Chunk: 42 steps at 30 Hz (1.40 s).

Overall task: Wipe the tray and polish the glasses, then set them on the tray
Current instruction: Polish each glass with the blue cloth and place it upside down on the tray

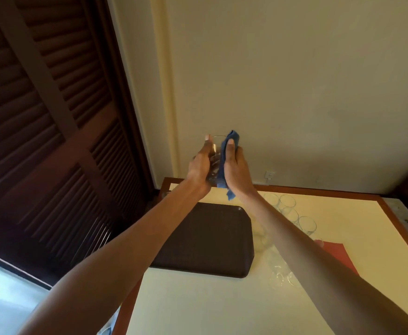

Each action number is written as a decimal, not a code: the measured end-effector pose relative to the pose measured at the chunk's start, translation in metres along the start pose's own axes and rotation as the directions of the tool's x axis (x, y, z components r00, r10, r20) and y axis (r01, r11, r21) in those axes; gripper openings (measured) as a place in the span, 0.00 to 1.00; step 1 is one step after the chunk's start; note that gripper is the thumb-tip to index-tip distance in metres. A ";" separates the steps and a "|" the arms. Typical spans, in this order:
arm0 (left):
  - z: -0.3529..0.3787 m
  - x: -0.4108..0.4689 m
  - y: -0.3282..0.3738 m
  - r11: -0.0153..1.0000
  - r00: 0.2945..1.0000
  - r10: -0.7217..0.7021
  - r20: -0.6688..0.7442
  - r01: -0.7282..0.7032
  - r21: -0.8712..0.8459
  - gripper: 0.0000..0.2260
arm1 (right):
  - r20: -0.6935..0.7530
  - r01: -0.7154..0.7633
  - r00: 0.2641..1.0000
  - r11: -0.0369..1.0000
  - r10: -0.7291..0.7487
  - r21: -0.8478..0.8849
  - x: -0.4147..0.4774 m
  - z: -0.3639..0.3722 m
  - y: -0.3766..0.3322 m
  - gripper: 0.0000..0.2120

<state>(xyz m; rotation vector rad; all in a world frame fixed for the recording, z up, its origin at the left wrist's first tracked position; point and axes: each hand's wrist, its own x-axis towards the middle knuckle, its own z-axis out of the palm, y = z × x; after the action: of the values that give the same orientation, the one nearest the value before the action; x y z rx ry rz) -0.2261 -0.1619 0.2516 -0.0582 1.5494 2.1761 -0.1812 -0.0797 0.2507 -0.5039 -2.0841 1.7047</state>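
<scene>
Raised high in front of the wall, my left hand (199,165) grips a clear glass (215,153). My right hand (236,166) holds a blue cloth (224,165) pressed against the glass's right side, thumb on top of the cloth. Below them a dark brown tray (212,240) lies flat on the cream table (222,305) with nothing on it. Several clear glasses stand to the tray's right, one at the far end (287,201), another (307,224) closer, and more (280,276) partly hidden behind my right forearm.
A red sheet (340,255) lies on the table right of the glasses. The table has a brown wooden border (319,191) and stands against a cream wall. A dark louvred door (53,141) fills the left side.
</scene>
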 end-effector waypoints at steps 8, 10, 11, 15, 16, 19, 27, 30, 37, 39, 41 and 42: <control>0.004 0.011 0.013 0.998 0.987 0.035 -0.155 -0.025 0.064 0.24 | 0.051 -0.029 0.998 1.000 0.029 0.006 -0.016 0.010 0.019 0.26; 0.002 0.017 0.015 0.991 0.984 0.077 -0.160 -0.059 0.119 0.23 | 0.081 -0.029 0.996 0.999 0.027 0.021 -0.027 0.014 0.025 0.25; 0.001 0.016 0.015 0.987 0.985 0.087 -0.152 -0.065 0.144 0.23 | 0.079 -0.035 0.996 0.999 0.032 0.038 -0.027 0.015 0.025 0.24; 0.005 0.006 0.010 0.987 0.994 0.075 -0.077 -0.064 0.145 0.22 | -0.011 -0.031 0.999 0.995 0.032 0.091 -0.003 0.008 0.001 0.23; 0.006 0.003 0.008 0.987 0.996 0.070 -0.048 -0.062 0.145 0.24 | -0.024 -0.025 0.999 0.996 0.027 0.090 0.004 0.006 -0.003 0.23; 0.005 -0.002 0.012 0.990 0.999 0.042 0.013 -0.043 0.132 0.35 | -0.044 -0.046 0.998 0.990 0.052 0.132 0.016 0.008 -0.003 0.27; -0.017 0.011 0.023 0.992 0.996 0.035 -0.079 -0.025 0.120 0.32 | 0.084 -0.041 0.996 0.991 0.030 0.131 -0.020 0.034 0.021 0.27; -0.024 0.006 0.018 0.998 1.000 0.019 -0.021 -0.018 0.059 0.29 | -0.012 -0.026 1.000 0.996 0.027 0.089 -0.003 0.032 0.005 0.27; -0.024 0.000 0.031 0.984 0.983 0.124 -0.134 -0.103 0.148 0.21 | -0.028 -0.054 0.998 0.994 0.056 0.092 0.006 0.048 0.012 0.34; -0.030 0.002 0.038 0.969 0.972 0.175 -0.160 -0.141 0.203 0.21 | 0.033 -0.066 0.997 0.994 0.064 0.084 -0.011 0.060 0.024 0.38; -0.037 0.003 0.035 0.971 0.977 0.159 -0.146 -0.128 0.200 0.21 | 0.052 -0.091 0.995 0.992 0.087 0.091 -0.022 0.067 0.030 0.38; -0.038 0.001 0.033 0.978 0.982 0.137 -0.131 -0.113 0.177 0.19 | 0.029 -0.098 0.995 0.991 0.095 0.095 -0.022 0.067 0.028 0.35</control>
<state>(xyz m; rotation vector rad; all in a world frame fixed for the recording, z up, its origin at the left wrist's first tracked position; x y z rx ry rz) -0.2486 -0.2045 0.2672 -0.0641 1.8594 2.1665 -0.1960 -0.1413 0.2094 -0.5652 -2.0119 1.8646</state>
